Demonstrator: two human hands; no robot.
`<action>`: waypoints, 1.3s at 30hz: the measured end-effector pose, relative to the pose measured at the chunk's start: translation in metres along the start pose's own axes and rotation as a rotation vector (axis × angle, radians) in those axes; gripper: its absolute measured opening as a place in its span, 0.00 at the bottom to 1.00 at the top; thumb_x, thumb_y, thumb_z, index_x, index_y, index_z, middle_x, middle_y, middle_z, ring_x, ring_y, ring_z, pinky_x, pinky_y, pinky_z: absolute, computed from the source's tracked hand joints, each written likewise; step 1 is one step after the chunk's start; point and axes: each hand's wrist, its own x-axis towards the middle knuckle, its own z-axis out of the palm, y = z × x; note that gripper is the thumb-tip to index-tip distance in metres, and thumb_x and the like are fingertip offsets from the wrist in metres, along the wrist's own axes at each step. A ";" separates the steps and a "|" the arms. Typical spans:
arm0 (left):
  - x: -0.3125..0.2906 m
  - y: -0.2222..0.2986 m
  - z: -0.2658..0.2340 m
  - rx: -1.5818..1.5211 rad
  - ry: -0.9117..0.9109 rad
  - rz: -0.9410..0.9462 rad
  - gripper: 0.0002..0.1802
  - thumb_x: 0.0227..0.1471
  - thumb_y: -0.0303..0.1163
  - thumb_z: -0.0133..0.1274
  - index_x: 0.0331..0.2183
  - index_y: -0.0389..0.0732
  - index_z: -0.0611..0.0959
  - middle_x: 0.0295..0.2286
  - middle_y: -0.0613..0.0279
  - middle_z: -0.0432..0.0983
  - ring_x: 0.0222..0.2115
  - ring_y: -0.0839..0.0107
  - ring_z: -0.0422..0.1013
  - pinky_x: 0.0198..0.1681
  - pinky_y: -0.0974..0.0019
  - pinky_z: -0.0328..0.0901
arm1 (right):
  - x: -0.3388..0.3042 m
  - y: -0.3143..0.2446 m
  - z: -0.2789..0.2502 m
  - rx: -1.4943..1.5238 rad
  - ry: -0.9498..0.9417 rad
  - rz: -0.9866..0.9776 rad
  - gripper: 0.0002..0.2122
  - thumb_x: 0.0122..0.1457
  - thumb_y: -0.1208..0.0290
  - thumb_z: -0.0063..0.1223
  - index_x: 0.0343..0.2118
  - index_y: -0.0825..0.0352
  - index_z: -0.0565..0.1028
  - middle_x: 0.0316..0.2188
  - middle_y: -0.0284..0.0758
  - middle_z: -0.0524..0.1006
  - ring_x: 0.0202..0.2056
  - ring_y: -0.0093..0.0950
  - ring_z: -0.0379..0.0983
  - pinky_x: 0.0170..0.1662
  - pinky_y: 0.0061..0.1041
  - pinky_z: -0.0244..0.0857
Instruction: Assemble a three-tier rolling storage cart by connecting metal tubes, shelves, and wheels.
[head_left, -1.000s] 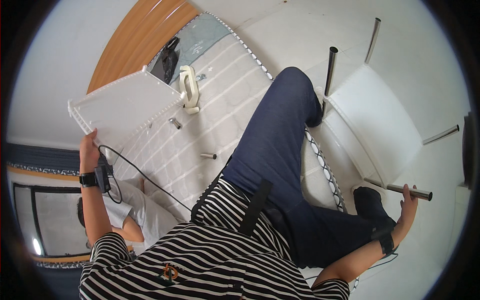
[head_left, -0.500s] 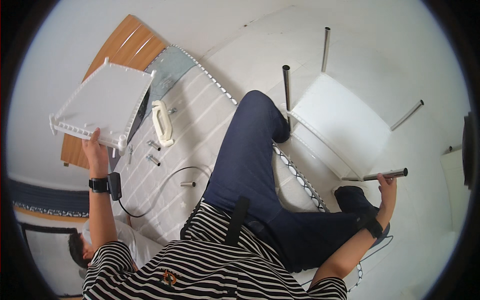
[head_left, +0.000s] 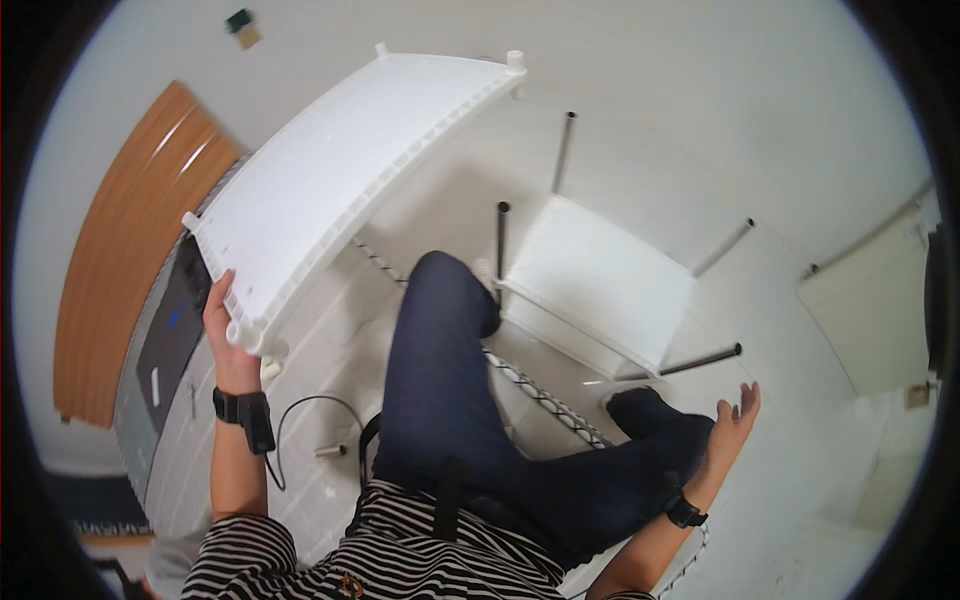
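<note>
Up at the person's left, a white shelf panel (head_left: 345, 190) is lifted by its corner, the left hand (head_left: 225, 335) clasping its edge for carrying. Right hand (head_left: 735, 420) hangs spread and empty near the shelf frame (head_left: 600, 285) with black poles.

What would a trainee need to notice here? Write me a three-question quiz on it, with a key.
1. True or false: the left hand grips the raised white shelf panel by its edge.
2. Pick one. The right hand is: A) shut on a screwdriver; B) open and empty; C) flat on the striped shirt.
3. Fill in: how many dark tubes stick out from the white shelf on the floor?

Key: 1 true; 2 B; 3 four.
</note>
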 end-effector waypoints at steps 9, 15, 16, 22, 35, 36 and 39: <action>0.009 -0.068 0.036 -0.009 -0.203 -0.302 0.24 0.49 0.31 0.52 0.47 0.32 0.70 0.41 0.52 0.73 0.41 0.60 0.71 0.47 0.61 0.65 | -0.017 -0.070 -0.023 0.420 -0.136 0.134 0.14 0.58 0.75 0.45 0.46 0.74 0.68 0.39 0.41 0.73 0.45 0.31 0.69 0.50 0.31 0.63; 0.013 -0.099 0.048 0.096 -0.364 -0.392 0.33 0.43 0.39 0.55 0.49 0.31 0.68 0.42 0.50 0.71 0.42 0.59 0.70 0.47 0.61 0.66 | 0.009 -0.113 -0.032 0.865 -0.137 0.123 0.20 0.62 0.57 0.40 0.46 0.72 0.68 0.39 0.40 0.73 0.43 0.33 0.70 0.49 0.34 0.64; 0.012 -0.102 0.060 0.085 -0.436 -0.436 0.34 0.41 0.35 0.56 0.50 0.32 0.66 0.42 0.50 0.71 0.42 0.59 0.70 0.46 0.61 0.67 | 0.017 -0.104 -0.039 1.022 -0.211 0.123 0.25 0.62 0.52 0.39 0.50 0.72 0.65 0.44 0.41 0.71 0.46 0.34 0.68 0.51 0.36 0.62; 0.015 -0.141 0.095 0.143 -0.663 -0.553 0.37 0.38 0.31 0.57 0.51 0.32 0.64 0.42 0.50 0.70 0.42 0.61 0.70 0.44 0.61 0.67 | -0.002 -0.106 -0.064 0.896 -0.254 0.206 0.25 0.57 0.56 0.49 0.49 0.74 0.66 0.43 0.40 0.73 0.42 0.30 0.71 0.47 0.28 0.65; 0.051 -0.132 0.157 0.822 -1.015 -0.131 0.22 0.46 0.23 0.57 0.45 0.33 0.70 0.38 0.63 0.72 0.38 0.75 0.68 0.44 0.68 0.63 | 0.012 -0.081 -0.100 0.526 -0.212 -0.095 0.19 0.53 0.72 0.56 0.47 0.73 0.67 0.41 0.35 0.74 0.43 0.25 0.69 0.48 0.26 0.61; 0.055 -0.133 0.167 1.082 -1.024 0.159 0.21 0.46 0.25 0.57 0.43 0.32 0.71 0.38 0.64 0.72 0.35 0.76 0.67 0.41 0.69 0.63 | 0.021 -0.084 -0.100 0.444 -0.127 -0.131 0.18 0.54 0.73 0.55 0.46 0.72 0.68 0.41 0.35 0.74 0.43 0.25 0.69 0.48 0.26 0.61; 0.065 -0.132 0.186 1.497 -0.929 0.310 0.18 0.48 0.28 0.54 0.41 0.30 0.72 0.37 0.64 0.71 0.29 0.77 0.63 0.33 0.71 0.62 | 0.044 -0.111 -0.088 0.317 0.038 -0.192 0.13 0.52 0.78 0.53 0.43 0.70 0.72 0.37 0.32 0.73 0.40 0.21 0.68 0.46 0.22 0.61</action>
